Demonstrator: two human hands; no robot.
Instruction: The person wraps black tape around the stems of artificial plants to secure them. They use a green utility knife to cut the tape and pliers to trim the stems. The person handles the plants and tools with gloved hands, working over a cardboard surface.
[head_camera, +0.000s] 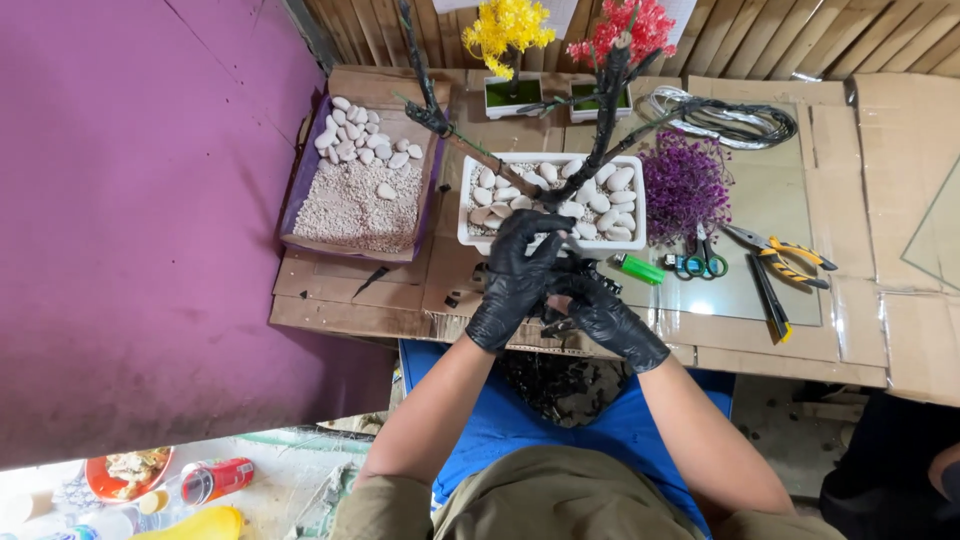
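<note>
Both gloved hands meet just below the white planter: the left hand (520, 275) curls its grip narrow around a small dark piece, and the right hand (600, 310) pinches the same dark piece (556, 300) from the other side; what exactly it is cannot be told. Beneath them lies the cardboard-covered surface (850, 330). A shallow box of gravel and white pebbles (358, 190) sits to the left. Just beyond the hands, the white planter (552, 200) holds pebbles and a dark branched trunk (600, 120). Purple sprigs (684, 190) lie beside it, then pliers (785, 255), scissors (700, 258) and a green lighter (637, 268).
</note>
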